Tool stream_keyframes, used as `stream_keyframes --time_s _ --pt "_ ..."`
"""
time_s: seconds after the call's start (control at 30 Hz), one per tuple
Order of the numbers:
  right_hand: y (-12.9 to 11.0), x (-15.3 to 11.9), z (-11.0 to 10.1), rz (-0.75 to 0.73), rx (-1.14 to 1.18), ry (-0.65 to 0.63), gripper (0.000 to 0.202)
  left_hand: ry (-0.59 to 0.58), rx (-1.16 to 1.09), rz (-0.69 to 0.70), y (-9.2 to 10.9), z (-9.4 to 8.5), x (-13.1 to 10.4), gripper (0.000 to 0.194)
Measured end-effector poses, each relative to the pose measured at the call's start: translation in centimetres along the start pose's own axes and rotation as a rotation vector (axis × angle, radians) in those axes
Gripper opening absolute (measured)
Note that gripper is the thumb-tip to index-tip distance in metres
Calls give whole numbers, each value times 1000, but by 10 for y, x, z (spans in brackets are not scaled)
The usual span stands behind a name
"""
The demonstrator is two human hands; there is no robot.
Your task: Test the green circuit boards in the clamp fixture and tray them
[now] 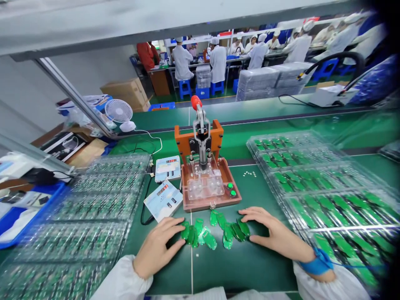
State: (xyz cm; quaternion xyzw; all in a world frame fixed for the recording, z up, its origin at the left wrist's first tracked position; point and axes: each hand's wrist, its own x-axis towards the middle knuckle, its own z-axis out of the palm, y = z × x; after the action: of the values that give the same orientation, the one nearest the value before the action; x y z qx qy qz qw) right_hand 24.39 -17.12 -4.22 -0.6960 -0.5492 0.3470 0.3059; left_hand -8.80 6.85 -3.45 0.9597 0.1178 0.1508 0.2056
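Note:
Small green circuit boards [208,238] lie loosely in a spread cluster on the green tabletop, some overlapping. At the left end of the cluster is my left hand [159,246], thumb and fingers apart, fingertips at the edges of the outermost boards. My right hand [275,231] curves around the right end, its fingers also apart beside several boards that lean on one another. A blue wrist strap [318,262] circles my right wrist. Just beyond the boards stands a toggle-clamp test fixture [204,183] with a red-tipped lever, a clear plate and two green buttons.
Stacked clear trays of boards stand left [90,200] and right [328,187]. Two boxes with digital displays [164,201] sit left of the fixture. Behind are a white fan [119,111] and a black hose [337,56]. An overhead shelf [156,21] crosses the top; people work farther back.

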Motion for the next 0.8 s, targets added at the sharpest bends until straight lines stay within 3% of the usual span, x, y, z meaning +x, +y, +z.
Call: stream_keyframes --time_s 0.2,0.4,0.57,0.67,0.8 --pt "-1 5 -3 47 -27 -33 34 -34 41 15 -3 3 -1 19" --pt "4 6 -1 0 -42 19 26 -34 26 14 -3 7 0 14" --pt "-9 1 -9 -85 -26 134 23 59 -25 9 0 -10 1 11" --pt "-28 14 -17 -210 -76 259 19 154 -7 53 4 -31 19 14" --pt "-51 64 -26 -419 -187 307 16 246 -6 155 4 -44 70 17"
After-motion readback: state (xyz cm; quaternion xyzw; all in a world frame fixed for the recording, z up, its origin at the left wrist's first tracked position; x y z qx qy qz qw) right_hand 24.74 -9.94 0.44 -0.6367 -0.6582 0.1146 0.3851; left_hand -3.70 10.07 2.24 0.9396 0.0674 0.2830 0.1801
